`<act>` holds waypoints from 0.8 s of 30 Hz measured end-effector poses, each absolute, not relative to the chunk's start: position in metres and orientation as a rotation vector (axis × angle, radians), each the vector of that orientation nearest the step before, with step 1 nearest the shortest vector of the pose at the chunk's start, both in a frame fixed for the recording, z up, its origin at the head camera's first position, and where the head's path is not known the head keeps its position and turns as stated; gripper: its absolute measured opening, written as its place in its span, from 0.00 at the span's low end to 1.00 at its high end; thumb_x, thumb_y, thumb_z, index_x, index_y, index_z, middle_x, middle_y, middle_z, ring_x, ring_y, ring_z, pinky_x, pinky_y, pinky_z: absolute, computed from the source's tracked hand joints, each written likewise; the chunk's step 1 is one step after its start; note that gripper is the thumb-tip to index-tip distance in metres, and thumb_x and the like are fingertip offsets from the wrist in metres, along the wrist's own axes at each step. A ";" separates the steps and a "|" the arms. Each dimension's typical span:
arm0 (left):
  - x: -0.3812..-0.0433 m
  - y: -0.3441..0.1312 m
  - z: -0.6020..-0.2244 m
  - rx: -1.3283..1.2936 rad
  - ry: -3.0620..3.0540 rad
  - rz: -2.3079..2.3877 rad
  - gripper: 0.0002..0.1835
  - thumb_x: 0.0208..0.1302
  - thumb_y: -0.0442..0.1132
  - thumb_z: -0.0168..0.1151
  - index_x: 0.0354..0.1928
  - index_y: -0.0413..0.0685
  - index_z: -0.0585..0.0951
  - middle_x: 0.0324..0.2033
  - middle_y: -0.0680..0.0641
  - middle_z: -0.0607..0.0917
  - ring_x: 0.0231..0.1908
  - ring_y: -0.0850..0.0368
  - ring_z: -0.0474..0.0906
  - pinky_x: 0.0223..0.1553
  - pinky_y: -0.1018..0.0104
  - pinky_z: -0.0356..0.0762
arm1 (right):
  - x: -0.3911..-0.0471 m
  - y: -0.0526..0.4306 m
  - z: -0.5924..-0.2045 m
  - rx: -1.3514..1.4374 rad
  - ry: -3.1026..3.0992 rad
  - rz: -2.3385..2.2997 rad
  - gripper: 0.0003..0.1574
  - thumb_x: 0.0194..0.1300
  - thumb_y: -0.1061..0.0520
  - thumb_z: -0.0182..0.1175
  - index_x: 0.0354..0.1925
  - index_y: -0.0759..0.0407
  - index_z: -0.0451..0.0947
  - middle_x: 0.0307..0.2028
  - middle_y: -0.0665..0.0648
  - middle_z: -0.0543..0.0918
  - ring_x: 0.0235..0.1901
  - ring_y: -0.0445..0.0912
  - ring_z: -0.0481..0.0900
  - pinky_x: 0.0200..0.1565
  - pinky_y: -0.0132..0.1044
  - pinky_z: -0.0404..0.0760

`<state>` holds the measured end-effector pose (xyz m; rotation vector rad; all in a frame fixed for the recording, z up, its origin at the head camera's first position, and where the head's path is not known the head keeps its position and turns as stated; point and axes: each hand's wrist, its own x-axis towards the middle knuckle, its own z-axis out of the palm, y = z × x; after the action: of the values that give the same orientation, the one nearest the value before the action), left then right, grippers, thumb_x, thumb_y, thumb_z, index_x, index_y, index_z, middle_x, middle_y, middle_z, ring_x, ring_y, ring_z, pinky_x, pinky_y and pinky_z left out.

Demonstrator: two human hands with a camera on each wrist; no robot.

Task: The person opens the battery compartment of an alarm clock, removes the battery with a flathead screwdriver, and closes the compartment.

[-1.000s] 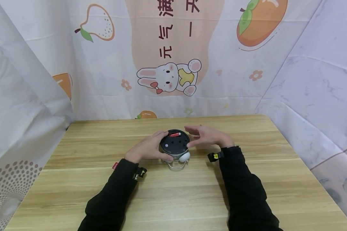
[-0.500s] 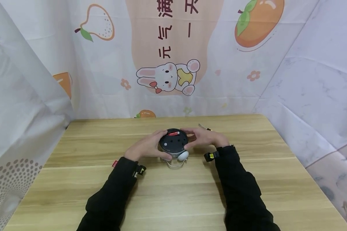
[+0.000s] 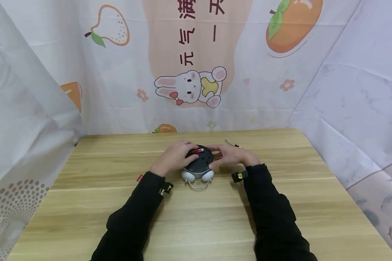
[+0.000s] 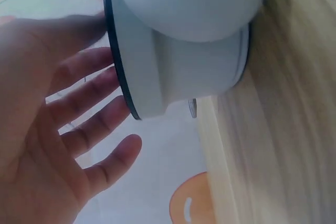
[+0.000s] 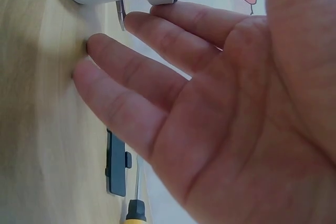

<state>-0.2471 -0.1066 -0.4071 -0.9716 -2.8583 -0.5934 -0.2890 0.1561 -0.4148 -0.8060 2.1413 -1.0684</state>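
Note:
A twin-bell alarm clock (image 3: 199, 165) lies face down on the wooden table, black back up, with its white bells and wire handle toward me. A red battery (image 3: 200, 150) sits in the slot at the back's far edge. My left hand (image 3: 174, 156) reaches over the back, its thumb and forefinger on either side of the battery; in the left wrist view its other fingers (image 4: 97, 124) are spread loosely by the black rim. My right hand (image 3: 232, 155) holds the clock's right side, thumb toward the near rim and fingers at the far side.
Behind my right hand lies a screwdriver (image 5: 135, 211) with a black and yellow handle. A small black battery cover (image 5: 116, 166) is beside it on the table (image 3: 189, 221). A printed white curtain (image 3: 117, 90) hangs at the table's back edge.
My right hand has come in to the clock's right side. My left hand has shifted from the clock's left side onto its back, by the battery, uncovering the left bell.

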 end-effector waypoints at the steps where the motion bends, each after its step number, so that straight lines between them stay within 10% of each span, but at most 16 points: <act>1: -0.249 -0.104 -0.406 -0.983 -2.863 -0.562 0.20 0.73 0.48 0.62 0.61 0.48 0.82 0.57 0.46 0.82 0.60 0.49 0.75 0.63 0.53 0.70 | -0.289 0.156 -0.415 -0.811 2.135 -1.074 0.56 0.64 0.50 0.73 0.79 0.60 0.53 0.74 0.63 0.62 0.69 0.57 0.69 0.66 0.48 0.71; 24: -0.264 -0.084 -0.400 -1.025 -2.942 -0.440 0.10 0.75 0.45 0.61 0.49 0.47 0.81 0.43 0.48 0.81 0.42 0.53 0.76 0.47 0.59 0.75 | -0.290 0.155 -0.415 -0.860 2.088 -1.074 0.41 0.66 0.55 0.70 0.70 0.68 0.67 0.63 0.63 0.78 0.63 0.53 0.76 0.63 0.42 0.74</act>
<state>-0.2640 -0.0845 -0.3996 -1.0247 -2.9419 -0.4401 -0.2904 0.1548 -0.4147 -0.8598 2.0883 -1.0743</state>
